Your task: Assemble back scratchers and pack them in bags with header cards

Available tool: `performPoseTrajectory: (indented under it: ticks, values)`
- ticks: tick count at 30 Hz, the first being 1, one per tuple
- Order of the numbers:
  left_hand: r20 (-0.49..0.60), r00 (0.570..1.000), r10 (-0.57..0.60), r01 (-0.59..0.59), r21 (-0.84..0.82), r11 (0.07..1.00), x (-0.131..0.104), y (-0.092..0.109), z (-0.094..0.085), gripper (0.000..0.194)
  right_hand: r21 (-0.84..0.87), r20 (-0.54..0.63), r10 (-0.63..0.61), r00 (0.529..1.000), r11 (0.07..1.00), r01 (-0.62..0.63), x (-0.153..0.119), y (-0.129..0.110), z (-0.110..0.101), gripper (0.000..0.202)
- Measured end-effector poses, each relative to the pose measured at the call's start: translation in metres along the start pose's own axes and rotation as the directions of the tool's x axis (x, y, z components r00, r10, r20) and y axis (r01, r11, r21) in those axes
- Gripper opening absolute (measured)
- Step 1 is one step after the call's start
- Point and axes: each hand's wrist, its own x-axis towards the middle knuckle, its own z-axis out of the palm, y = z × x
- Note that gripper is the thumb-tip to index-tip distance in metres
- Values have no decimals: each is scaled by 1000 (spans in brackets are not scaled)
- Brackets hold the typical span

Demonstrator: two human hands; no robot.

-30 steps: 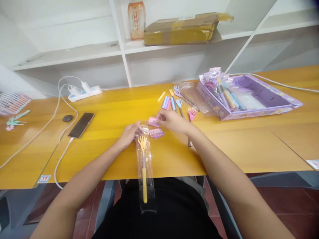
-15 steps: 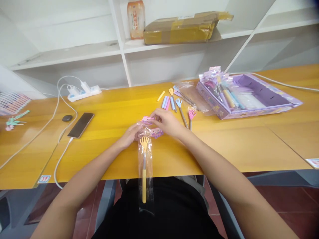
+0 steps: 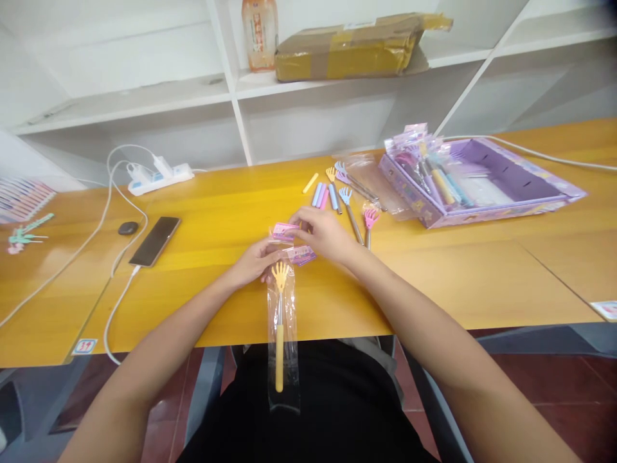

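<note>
A yellow hand-shaped back scratcher [image 3: 279, 321] lies in a clear plastic sleeve [image 3: 284, 392] that hangs over the near edge of the yellow table [image 3: 482, 276]. My left hand [image 3: 253, 260] pinches the sleeve's top end just above the scratcher's head. My right hand [image 3: 324, 233] holds a small pink card [image 3: 283, 231] over the sleeve's opening. A second pink card [image 3: 303, 255] lies on the table just below it.
Loose scratchers [image 3: 340, 196] in several colours lie behind my hands. A purple box [image 3: 501, 186] with packed ones stands at the right. A phone [image 3: 155, 240], a dark earbud case [image 3: 128, 227], cables and a power strip [image 3: 154, 180] are at the left. Shelves hold a cardboard parcel [image 3: 351, 48].
My right hand has drawn the pink card leftward to the sleeve's top, where my left hand keeps hold. The sleeve shifted slightly.
</note>
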Motion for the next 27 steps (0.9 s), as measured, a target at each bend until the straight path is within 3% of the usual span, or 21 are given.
performPoseTrajectory:
  ticks: [13,27]
  values:
    - [38,999,-27,25,51,998,2,3,-1,62,-63,43,-75,996,995,78,0,3,-2,8]
    - [4,1000,-10,9,95,995,4,-4,-3,60,-30,156,-24,987,999,30,-1,-1,-2,17]
